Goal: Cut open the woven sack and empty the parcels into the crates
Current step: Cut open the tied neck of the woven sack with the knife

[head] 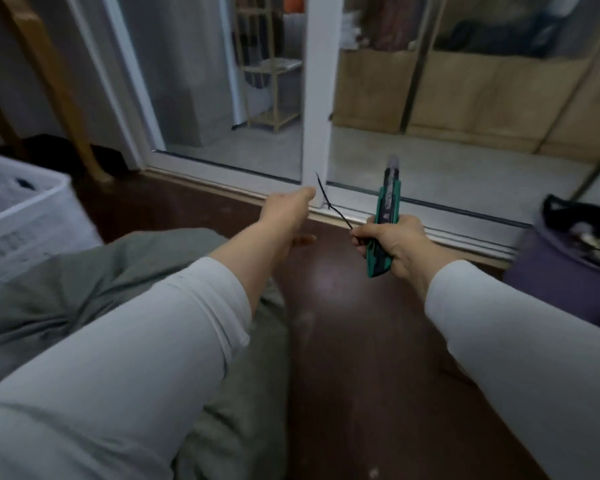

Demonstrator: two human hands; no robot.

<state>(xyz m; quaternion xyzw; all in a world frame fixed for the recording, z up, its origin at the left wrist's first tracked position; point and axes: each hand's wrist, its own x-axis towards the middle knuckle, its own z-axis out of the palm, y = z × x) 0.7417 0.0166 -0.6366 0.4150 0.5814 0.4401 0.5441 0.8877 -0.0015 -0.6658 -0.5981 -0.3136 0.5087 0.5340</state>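
- No sack can be named with certainty here: the grey-green fabric (118,271) bunched at lower left, under the person's left arm, may be it or may be clothing.
- A thin black strip (329,202), which looks like a severed tie, runs up from the right hand to the foot of the door frame at frame centre. On that evidence the step in hand is the opening of the sack, with its closure apparently cut and no parcels in view.
- The right hand (392,244), right of centre, is wrapped firmly round a green utility knife (385,216) with its blade pointing up and away. The same fingers pinch the strip's lower end.
- The left hand (286,211) reaches forward at centre, its fingers fairly straight and holding nothing, the fingertips near the door frame.
- The next move likely calls for dropping the strip, retracting or parking the blade, and turning back to the sack's mouth.
- A white slatted crate (32,216) waits at the left edge.
- A purple bin (548,271) stands at the right edge on the dark floor (354,323), near the sliding glass door (222,81).
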